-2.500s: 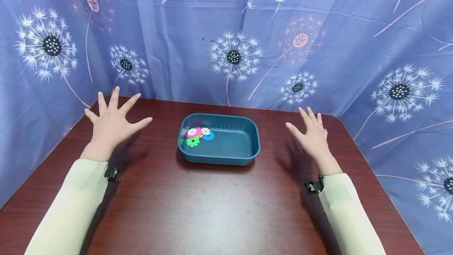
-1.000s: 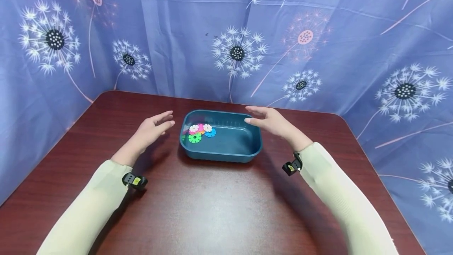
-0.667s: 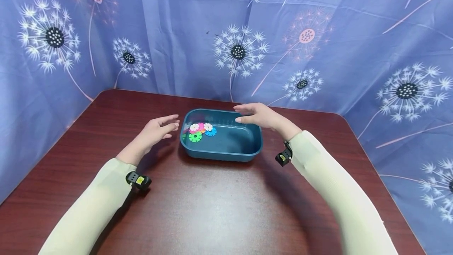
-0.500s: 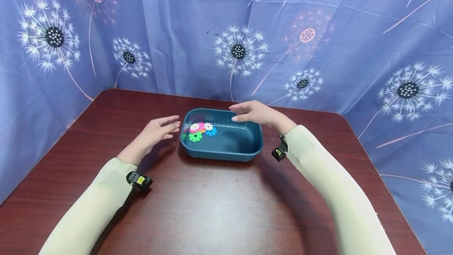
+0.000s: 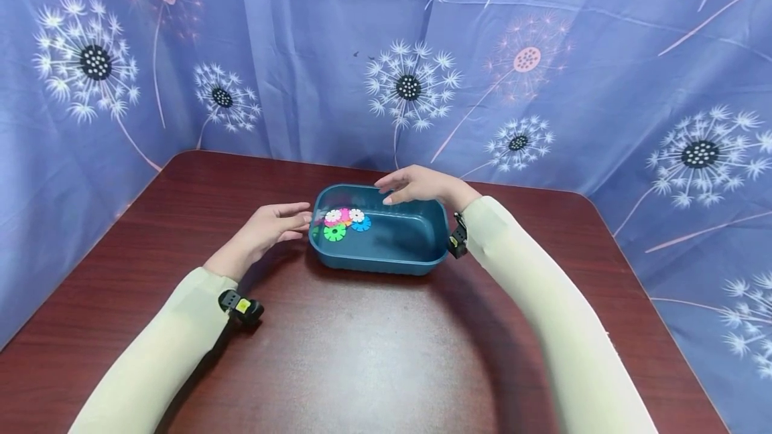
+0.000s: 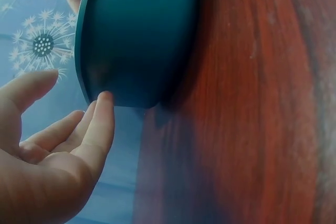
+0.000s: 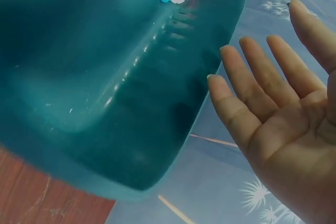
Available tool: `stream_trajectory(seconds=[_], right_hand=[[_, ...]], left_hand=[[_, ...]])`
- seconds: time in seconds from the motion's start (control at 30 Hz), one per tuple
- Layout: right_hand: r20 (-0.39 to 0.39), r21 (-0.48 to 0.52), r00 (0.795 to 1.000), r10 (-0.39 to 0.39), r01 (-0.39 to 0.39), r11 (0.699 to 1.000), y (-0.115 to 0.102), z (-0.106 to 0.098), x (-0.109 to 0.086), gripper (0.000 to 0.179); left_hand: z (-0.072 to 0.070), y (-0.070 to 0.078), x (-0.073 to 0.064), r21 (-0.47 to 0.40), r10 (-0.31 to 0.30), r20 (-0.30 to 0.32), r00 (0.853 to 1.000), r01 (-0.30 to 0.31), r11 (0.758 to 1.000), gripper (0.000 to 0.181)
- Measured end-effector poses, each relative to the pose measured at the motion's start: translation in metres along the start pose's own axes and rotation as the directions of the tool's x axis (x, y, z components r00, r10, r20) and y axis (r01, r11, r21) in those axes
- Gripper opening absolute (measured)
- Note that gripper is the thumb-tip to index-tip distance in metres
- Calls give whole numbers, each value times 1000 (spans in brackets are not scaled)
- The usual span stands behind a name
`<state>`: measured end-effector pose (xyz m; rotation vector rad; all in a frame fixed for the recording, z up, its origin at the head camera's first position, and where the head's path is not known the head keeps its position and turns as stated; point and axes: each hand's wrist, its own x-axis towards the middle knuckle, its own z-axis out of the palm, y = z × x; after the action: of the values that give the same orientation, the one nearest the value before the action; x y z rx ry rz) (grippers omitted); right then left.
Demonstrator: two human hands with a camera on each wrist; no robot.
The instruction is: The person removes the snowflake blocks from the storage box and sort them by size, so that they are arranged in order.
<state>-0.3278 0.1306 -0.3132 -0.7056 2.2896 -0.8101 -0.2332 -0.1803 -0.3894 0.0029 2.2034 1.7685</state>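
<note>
A teal plastic basin (image 5: 380, 264) stands on the table, with several notched, flower-shaped plastic discs in its left end. Among them are a green disc (image 5: 334, 232), a blue disc (image 5: 362, 224) and a white disc (image 5: 356, 215); pink and orange ones are partly covered. My left hand (image 5: 259, 233) is at the basin's left end, fingers relaxed, a fingertip at or very near its wall in the left wrist view; contact is unclear. My right hand (image 5: 422, 184) hovers over the basin's back right part, palm facing inward, holding nothing; its fingers (image 7: 249, 85) are loosely extended.
The dark red wooden table (image 5: 338, 353) reaches back to a blue curtain (image 5: 326, 86) printed with dandelions, which also hangs along both sides. A black wrist strap with a small device (image 5: 244, 307) sits on the left wrist, another such device (image 5: 458, 241) on the right.
Both hands came in from wide-spread positions at the sides. The left moved right to the basin's left end; the right moved left over the basin. The discs stayed where they were.
</note>
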Motion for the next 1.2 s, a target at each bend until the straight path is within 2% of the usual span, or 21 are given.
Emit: stream_trajectory(seconds=[0.3,0.47,0.73,1.0,1.2], right_hand=[[36,30,999,-5,4,1000,3,5,21,56],[53,46,999,4,-7,999,6,8,29,55],[66,20,998,7,-8,1000,6,10,36,53],[108,-6,994,3,-2,1000,10,17,46,54],[132,-44,991,8,-2,999,9,21,48,53]], left_hand=[[2,-2,3,-73,-16,1,1000,16,997,56],[3,-2,5,-72,-31,-4,1000,31,997,55],[4,-1,5,-47,-31,-3,1000,31,998,56],[3,-2,5,-57,-58,2,998,58,997,54],[3,0,5,-67,-56,16,998,57,996,55]])
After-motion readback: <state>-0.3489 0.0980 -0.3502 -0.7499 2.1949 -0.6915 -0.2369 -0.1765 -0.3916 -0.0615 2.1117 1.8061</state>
